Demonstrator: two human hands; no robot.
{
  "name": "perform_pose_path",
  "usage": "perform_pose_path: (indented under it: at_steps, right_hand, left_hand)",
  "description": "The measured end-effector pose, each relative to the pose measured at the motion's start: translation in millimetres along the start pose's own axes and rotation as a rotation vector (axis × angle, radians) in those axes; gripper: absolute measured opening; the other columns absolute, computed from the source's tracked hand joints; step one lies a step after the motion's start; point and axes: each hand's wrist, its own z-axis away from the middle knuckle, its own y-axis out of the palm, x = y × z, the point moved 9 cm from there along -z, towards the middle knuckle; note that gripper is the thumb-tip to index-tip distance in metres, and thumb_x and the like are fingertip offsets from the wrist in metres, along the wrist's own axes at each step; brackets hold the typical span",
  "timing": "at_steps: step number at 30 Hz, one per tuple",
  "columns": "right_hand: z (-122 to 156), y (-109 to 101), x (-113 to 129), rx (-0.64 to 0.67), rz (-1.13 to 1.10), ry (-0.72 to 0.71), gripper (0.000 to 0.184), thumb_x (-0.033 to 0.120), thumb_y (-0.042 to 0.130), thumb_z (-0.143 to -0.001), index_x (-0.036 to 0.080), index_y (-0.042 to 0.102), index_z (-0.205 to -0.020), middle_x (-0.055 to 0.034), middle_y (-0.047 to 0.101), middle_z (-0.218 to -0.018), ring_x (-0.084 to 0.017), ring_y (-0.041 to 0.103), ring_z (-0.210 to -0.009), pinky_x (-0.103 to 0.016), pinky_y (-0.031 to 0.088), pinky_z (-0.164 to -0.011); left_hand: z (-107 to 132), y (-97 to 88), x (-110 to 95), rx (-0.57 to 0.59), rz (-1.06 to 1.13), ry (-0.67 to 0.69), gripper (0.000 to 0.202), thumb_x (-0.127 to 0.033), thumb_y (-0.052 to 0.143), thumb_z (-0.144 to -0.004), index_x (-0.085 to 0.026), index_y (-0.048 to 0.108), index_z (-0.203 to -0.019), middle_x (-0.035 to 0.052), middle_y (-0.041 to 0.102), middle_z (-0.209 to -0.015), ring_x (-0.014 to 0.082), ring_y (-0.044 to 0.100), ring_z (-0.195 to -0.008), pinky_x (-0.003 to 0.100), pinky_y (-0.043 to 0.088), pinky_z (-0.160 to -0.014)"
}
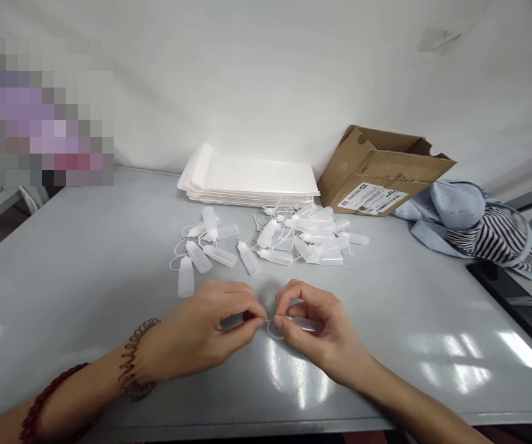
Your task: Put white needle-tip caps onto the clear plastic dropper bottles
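My right hand is closed around a small translucent squeeze bottle, lying sideways with its nozzle end toward the left. A thin white loop strap hangs below that end. Thumb and forefinger of my left hand pinch together at the tip of the nozzle; what sits between them is too small and hidden to make out. The fingertips of both hands are only a short gap apart, just above the table. Beyond them lie similar bottles in a left group and a larger right pile, several with strap loops.
A stack of white padded envelopes lies against the wall behind the bottles. Right of it leans an open cardboard box. Bundled blue and striped cloth and a dark phone are on the grey table at right.
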Motion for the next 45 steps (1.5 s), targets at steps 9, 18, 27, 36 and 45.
perform_pose_path:
  at_steps: [9, 18, 27, 36, 45]
  right_hand:
    - [-1.3, 1.3, 4.8, -0.008, 0.079, -0.055, 0.005, 0.016, 0.055, -0.078, 0.018, 0.051, -0.075, -0.0022, 0.051, -0.079, -0.011, 0.047, -0.060, -0.024, 0.037, -0.052]
    - [-0.3, 2.1, 9.6, -0.014, 0.192, -0.146, 0.005, 0.014, 0.053, -0.077, 0.018, 0.052, -0.075, -0.0008, 0.051, -0.074, -0.010, 0.045, -0.058, -0.023, 0.035, -0.048]
    - [0.3, 4.2, 8.7, -0.008, 0.219, -0.168, 0.003, 0.016, 0.054, -0.079, 0.017, 0.052, -0.077, 0.0004, 0.051, -0.073, -0.009, 0.041, -0.053, -0.024, 0.034, -0.049]
    - [-3.0, 5.3, 6.5, -0.024, 0.172, -0.170, 0.011, 0.025, 0.057, -0.083, 0.017, 0.052, -0.077, -0.0015, 0.054, -0.077, -0.010, 0.046, -0.057, -0.025, 0.039, -0.053]
    - [-4.5, -0.4, 12.7, -0.120, 0.333, -0.254, 0.007, 0.024, 0.050, -0.089, 0.019, 0.054, -0.091, -0.0043, 0.056, -0.087, -0.014, 0.052, -0.072, -0.028, 0.046, -0.063]
  left_hand:
    - [-1.8, 4.0, -0.8, 0.001, -0.009, 0.004, 0.019, -0.011, 0.049, -0.083, -0.015, 0.065, -0.075, 0.0001, 0.062, -0.066, 0.0103, 0.055, -0.061, 0.022, 0.041, -0.060]
    - [-1.3, 8.2, 3.0, -0.008, -0.022, 0.013, 0.018, -0.009, 0.049, -0.081, -0.015, 0.065, -0.073, 0.0007, 0.062, -0.065, 0.0107, 0.055, -0.061, 0.022, 0.041, -0.059]
    - [-1.2, 10.7, 2.9, -0.019, -0.082, -0.022, 0.015, -0.007, 0.047, -0.076, -0.016, 0.054, -0.066, -0.0015, 0.055, -0.061, 0.0110, 0.049, -0.058, 0.023, 0.038, -0.057]
    - [4.0, 11.3, 1.8, 0.098, -0.066, -0.042, 0.010, -0.014, 0.047, -0.083, -0.015, 0.055, -0.076, -0.0017, 0.055, -0.069, 0.0111, 0.050, -0.064, 0.023, 0.038, -0.062]
    - [-0.9, -33.5, 30.9, -0.019, -0.052, -0.267, 0.016, -0.018, 0.050, -0.080, -0.017, 0.059, -0.067, -0.0035, 0.060, -0.062, 0.0105, 0.053, -0.059, 0.019, 0.037, -0.052]
